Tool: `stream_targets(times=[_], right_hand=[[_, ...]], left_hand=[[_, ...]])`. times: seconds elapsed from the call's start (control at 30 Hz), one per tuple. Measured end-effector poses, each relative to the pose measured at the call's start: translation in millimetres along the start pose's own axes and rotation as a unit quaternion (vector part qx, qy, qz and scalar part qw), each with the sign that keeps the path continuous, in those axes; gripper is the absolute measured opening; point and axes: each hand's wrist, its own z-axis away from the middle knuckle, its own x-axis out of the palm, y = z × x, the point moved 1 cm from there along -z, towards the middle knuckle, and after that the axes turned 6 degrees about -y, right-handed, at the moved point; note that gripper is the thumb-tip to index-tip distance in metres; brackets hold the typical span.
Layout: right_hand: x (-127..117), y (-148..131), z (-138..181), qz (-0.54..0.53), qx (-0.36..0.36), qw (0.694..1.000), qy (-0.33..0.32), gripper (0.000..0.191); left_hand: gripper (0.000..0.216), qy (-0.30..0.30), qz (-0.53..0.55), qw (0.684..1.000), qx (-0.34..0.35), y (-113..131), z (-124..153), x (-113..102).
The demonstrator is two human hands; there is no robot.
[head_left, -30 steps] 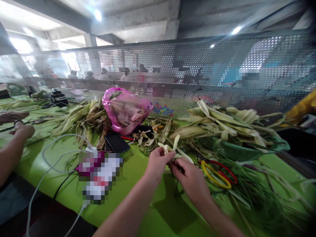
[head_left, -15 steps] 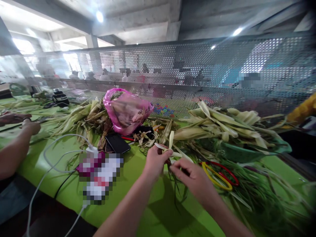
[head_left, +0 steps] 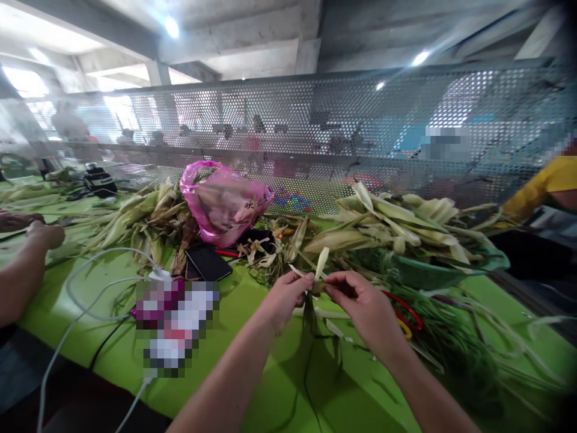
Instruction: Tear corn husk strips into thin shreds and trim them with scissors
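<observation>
Between my two hands is a small piece of folded corn husk [head_left: 322,263], one pale strip standing up from it. My left hand [head_left: 288,294] pinches its left side, fingers closed. From the right, my right hand [head_left: 356,294] grips the other side between thumb and fingers. Dark thin strands [head_left: 309,319] hang below the husk. Close behind my right hand, the red-handled scissors [head_left: 410,310] lie partly covered, a yellow handle beside them. Loose husk scraps lie on the green table [head_left: 270,373] under my hands.
A green basket [head_left: 451,273] heaped with corn husks stands at right, green strands before it. A pink plastic bag [head_left: 220,204], a black phone [head_left: 210,261] and white cables [head_left: 74,288] lie left. Another person's arm [head_left: 27,264] reaches in at far left. A perforated metal screen [head_left: 288,120] stands behind.
My right hand has moved up and now grips the husk piece beside my left hand; before, it was lower, near the dark strands. The view has shifted slightly.
</observation>
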Motion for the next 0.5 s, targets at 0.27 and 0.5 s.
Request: stream_targets(times=[0.27,0.5], right_hand=[[-9.5,-5.5,-3.8,0.024,0.045,0.999,0.014,0.02],[-6.2,-8.6,-0.3,-0.25,0.153,0.955,-0.054,0.036]], left_hand=[[0.037,0.019,0.025,1.0,-0.004,11.1,5.5,2.5],[0.029,-0.068,-0.029,0.997,0.009,11.8,6.0,5.8]])
